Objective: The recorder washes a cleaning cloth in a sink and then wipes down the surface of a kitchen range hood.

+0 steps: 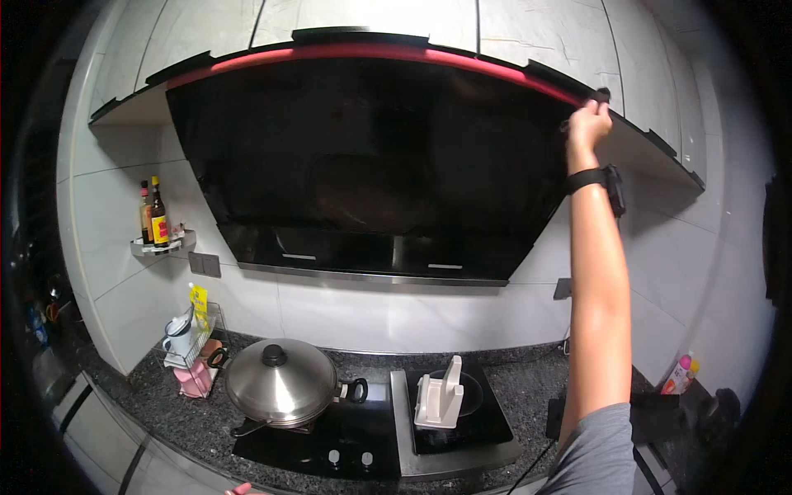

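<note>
My right arm reaches up along the right side, and my right hand [589,127] is at the lower edge of the wall cabinet [544,37]. Its fingers are bent against the right end of a black edge handle [560,77], beside a small dark lump [602,94] that I cannot make out. Whether the fingers close on either is unclear. A black band with a device [609,185] circles that wrist. Of my left hand [240,489] only fingertips show at the bottom edge. Below the cabinet slants a black range hood [371,154], with a red strip [371,52] along its top.
A lidded steel wok [281,383] stands on the gas hob [322,448]. Right of it, a beige plastic stand [439,402] sits on a black cooktop [489,427]. A wire rack [213,322] is at left, below a corner shelf [148,249] with bottles [159,216].
</note>
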The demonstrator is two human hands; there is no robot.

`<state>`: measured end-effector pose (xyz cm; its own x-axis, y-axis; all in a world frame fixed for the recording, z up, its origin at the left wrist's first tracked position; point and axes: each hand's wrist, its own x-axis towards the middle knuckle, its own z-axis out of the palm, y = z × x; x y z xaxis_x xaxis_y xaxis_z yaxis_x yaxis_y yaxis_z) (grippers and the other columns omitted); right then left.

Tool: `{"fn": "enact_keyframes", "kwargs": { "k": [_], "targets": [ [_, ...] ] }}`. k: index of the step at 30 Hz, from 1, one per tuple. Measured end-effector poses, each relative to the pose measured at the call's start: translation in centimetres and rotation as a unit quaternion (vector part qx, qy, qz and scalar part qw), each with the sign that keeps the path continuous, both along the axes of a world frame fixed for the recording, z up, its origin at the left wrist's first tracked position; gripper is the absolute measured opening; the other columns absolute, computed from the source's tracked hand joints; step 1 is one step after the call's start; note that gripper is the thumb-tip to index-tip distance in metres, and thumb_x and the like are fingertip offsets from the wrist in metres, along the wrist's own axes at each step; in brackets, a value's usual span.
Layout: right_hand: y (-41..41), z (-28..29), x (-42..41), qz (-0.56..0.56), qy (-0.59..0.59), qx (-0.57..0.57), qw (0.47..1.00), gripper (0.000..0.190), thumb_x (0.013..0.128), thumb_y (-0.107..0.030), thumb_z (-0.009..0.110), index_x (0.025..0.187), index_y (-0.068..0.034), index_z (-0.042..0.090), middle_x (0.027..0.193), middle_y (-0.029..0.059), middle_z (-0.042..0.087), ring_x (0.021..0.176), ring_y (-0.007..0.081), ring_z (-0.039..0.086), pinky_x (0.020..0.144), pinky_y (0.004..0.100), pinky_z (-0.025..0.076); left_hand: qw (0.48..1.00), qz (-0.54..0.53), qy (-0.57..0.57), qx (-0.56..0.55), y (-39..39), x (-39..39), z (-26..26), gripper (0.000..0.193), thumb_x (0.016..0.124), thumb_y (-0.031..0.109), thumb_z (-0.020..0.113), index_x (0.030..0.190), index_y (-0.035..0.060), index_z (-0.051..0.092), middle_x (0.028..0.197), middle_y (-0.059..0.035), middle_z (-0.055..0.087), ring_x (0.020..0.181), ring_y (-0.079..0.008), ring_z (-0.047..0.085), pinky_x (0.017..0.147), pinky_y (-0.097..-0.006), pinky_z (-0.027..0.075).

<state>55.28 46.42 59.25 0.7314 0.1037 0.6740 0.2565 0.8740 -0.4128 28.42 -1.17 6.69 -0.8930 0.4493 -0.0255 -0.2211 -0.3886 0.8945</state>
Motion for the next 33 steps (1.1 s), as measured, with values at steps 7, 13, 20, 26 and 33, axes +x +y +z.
{"fn": "enact_keyframes", "kwargs": {
  "k": [7,13,20,26,33],
  "targets": [
    [-2.8,1.6,-8.3,-0.107,0.037,-0.072,0.991,0.02,0.078,-0.015,0.05,0.08,0.005,0.053,0.089,0.0247,0.051,0.082,0.0373,0.052,0.075,0.0436,0.04,0.997,0.071,-0.015,-0.012,-2.0,0.9,-0.8,0.05,0.088,0.043,0.036,0.107,-0.0012,0.048,0.075,-0.0066,0.054,0.064,-0.0112,0.05,0.06,-0.0205,0.041],
    [-3.6,-0.4,-11.5,-0.088,-0.113,0.01,0.99,0.018,0.074,-0.018,0.054,0.081,-0.001,0.057,0.094,0.0148,0.047,0.088,0.0317,0.049,0.074,0.0401,0.04,0.998,0.065,-0.023,-0.002,-0.5,1.0,-1.1,0.049,0.089,0.042,0.037,0.105,-0.0021,0.05,0.075,-0.0068,0.054,0.063,-0.0109,0.049,0.061,-0.021,0.042],
    [-0.1,3.4,4.8,-0.236,-0.102,0.051,0.965,0.031,0.075,-0.022,0.047,0.098,-0.005,0.059,0.095,0.0163,0.056,0.088,0.0319,0.054,0.078,0.038,0.042,1.0,-0.001,-0.02,-0.002,1.0,1.3,0.2,0.047,0.089,0.04,0.038,0.103,-0.0032,0.051,0.073,-0.0065,0.056,0.061,-0.0101,0.049,0.058,-0.0201,0.041],
    [-2.3,6.1,3.8,-0.189,-0.412,-0.159,0.877,0.035,0.072,-0.022,0.038,0.095,-0.005,0.058,0.099,0.0197,0.056,0.095,0.0356,0.051,0.08,0.0403,0.04,0.997,0.071,-0.023,-0.011,-0.8,1.8,-1.1,0.042,0.089,0.038,0.039,0.095,-0.0017,0.052,0.071,-0.0064,0.055,0.06,-0.0109,0.049,0.057,-0.0208,0.041],
    [-1.5,7.8,1.0,-0.321,-0.494,-0.088,0.803,0.032,0.07,-0.02,0.037,0.077,-0.001,0.061,0.09,0.0236,0.057,0.086,0.0397,0.054,0.072,0.0445,0.042,0.997,0.058,-0.058,-0.001,0.1,1.8,-1.5,0.036,0.089,0.036,0.041,0.087,0.0011,0.051,0.067,-0.0042,0.052,0.058,-0.01,0.047,0.055,-0.0205,0.04]
  ]
}}
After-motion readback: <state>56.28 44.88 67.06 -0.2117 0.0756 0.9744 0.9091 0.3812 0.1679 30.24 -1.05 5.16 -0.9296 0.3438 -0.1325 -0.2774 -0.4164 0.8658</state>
